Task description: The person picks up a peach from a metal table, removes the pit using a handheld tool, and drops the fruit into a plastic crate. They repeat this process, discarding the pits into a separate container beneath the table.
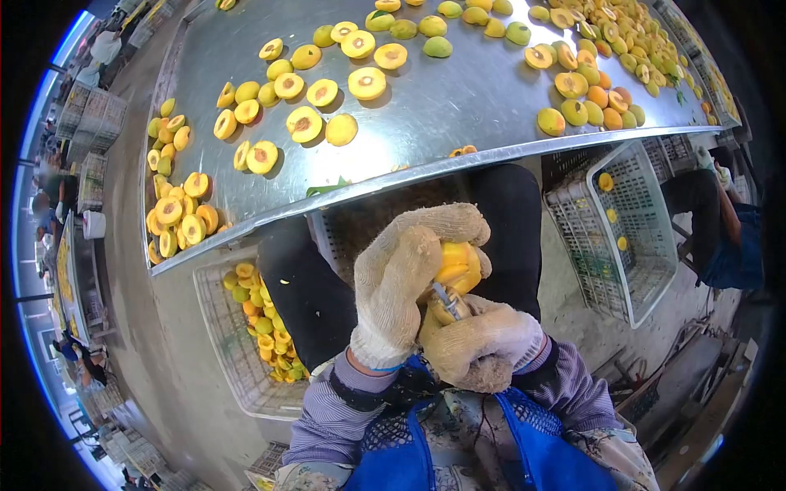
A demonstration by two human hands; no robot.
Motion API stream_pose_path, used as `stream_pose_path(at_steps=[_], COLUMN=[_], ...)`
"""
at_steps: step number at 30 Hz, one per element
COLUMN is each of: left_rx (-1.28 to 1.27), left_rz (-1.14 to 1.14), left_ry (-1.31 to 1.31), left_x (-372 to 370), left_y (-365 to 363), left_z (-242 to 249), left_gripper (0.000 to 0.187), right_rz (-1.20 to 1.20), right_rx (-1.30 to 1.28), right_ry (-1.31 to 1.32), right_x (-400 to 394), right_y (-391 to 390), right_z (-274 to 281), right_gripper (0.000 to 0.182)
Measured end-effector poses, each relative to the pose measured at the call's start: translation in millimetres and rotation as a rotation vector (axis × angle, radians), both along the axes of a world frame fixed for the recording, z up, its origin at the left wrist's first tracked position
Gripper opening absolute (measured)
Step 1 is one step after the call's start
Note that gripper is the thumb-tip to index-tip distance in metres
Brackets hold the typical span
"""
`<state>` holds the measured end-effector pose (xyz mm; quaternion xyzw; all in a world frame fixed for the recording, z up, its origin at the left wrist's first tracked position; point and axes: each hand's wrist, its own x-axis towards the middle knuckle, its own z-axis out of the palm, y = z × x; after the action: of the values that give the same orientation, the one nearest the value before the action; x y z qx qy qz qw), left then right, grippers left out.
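Note:
My left hand (401, 278), in a beige knit glove, is wrapped around a yellow peach (458, 266) held over my lap. My right hand (483, 344), also gloved, grips a small metal pitting tool (446, 301) whose tip is pressed into the underside of the peach. Both hands are close to my body, just below the front edge of the steel table (426, 114). Halved peaches (366, 82) lie cut side up across the table, with whole peaches (436, 47) among them.
A white plastic crate (214, 327) with several peaches sits on the floor at my left. Another crate (647, 237), nearly bare, leans at my right. A seated person (725, 237) is at the far right. Stacked crates and other people line the left aisle.

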<state>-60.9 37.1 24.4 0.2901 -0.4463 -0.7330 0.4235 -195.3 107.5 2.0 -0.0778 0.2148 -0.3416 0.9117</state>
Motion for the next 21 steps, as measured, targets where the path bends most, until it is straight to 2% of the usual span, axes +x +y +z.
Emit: stream_pose_path(at_steps=[2,5,9,12,13,14,15,16,18,19,20,21], left_rx=[0.16,0.234,0.217,0.172,0.409,0.648,0.744,0.707,0.696,0.692,0.599,0.507], left_rz=[0.024,0.035,0.025,0.003,0.031,0.06,0.089,0.021,0.025,0.037,0.024,0.014], left_ry=[0.085,0.086,0.058,0.1,0.342,0.582,0.408,0.237,0.288,0.293,0.286,0.274], left_x=[0,0,3,4,2,1,-2,3,-3,-1,3,9], left_y=[2,3,5,5,6,7,2,0,5,2,-3,-6], left_z=[3,2,-7,-12,-14,-17,-22,-18,-31,-36,-40,-42], left_gripper=[0.048,0.05,0.053,0.051,0.05,0.048,0.046,0.049,0.052,0.052,0.055,0.057], right_rz=[-0.024,-0.047,0.027,0.049,0.279,0.508,0.52,0.518,0.323,0.12,0.139,0.016], right_rx=[-0.026,-0.034,-0.016,-0.033,-0.19,-0.345,-0.456,-0.46,-0.339,-0.379,-0.387,0.017], right_ry=[0.03,0.159,0.133,0.218,0.243,0.264,0.218,0.224,0.525,0.141,0.136,0.026], right_x=[1,5,7,5,-3,-6,-2,-4,-5,-1,2,2], right_y=[4,4,4,-1,-9,-13,-15,-14,-5,-4,-4,-3], right_z=[-4,3,0,8,12,16,19,20,18,10,3,-3], right_gripper=[0.021,0.022,0.02,0.02,0.02,0.026,0.028,0.028,0.025,0.023,0.023,0.023])
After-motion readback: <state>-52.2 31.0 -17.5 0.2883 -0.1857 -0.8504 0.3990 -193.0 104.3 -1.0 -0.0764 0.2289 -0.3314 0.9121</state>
